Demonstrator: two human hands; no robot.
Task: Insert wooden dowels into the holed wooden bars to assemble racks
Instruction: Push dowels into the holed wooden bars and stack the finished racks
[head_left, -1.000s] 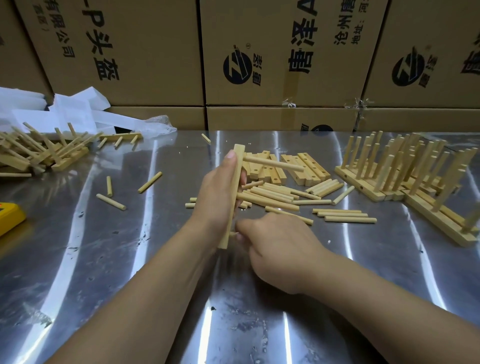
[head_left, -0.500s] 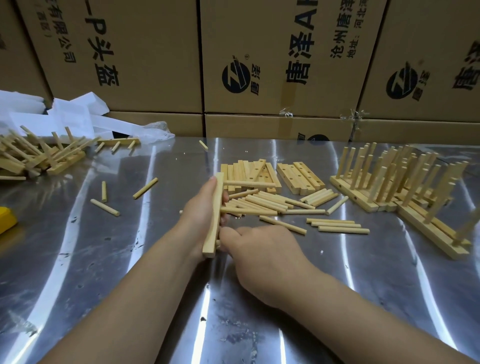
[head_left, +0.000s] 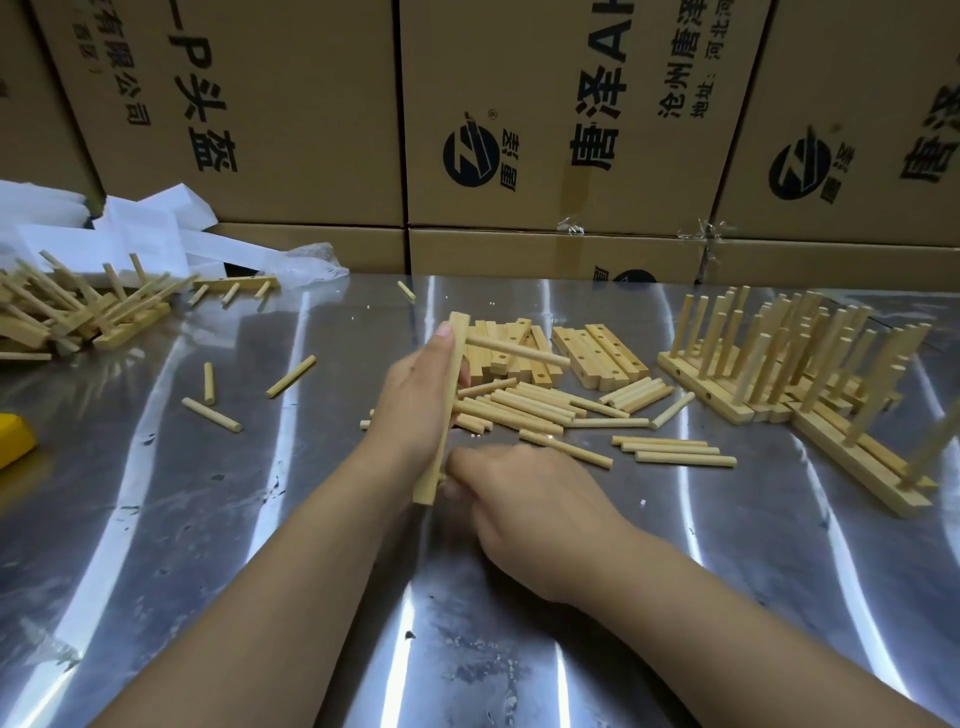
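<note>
My left hand (head_left: 415, 400) grips a holed wooden bar (head_left: 448, 395) and holds it nearly upright above the steel table (head_left: 260, 519). One dowel (head_left: 519, 349) sticks out to the right from a hole near the bar's top. My right hand (head_left: 524, 504) is at the bar's lower end with its fingers curled and blurred. It pinches a second dowel there, which is almost wholly hidden. Loose dowels (head_left: 524, 408) lie just behind the hands. Stacked holed bars (head_left: 602, 358) lie beyond them.
Finished racks (head_left: 769, 374) with upright dowels stand at the right. A heap of racks (head_left: 72, 312) lies at the far left beside white paper (head_left: 145, 228). Short dowels (head_left: 210, 415) are scattered at the left, with a yellow object (head_left: 13, 441) at the left edge. Cardboard boxes (head_left: 545, 130) wall the back.
My left hand keeps the bar with its top dowel, now a little higher and further from me. My right hand stays pressed at the bar's lower end.
</note>
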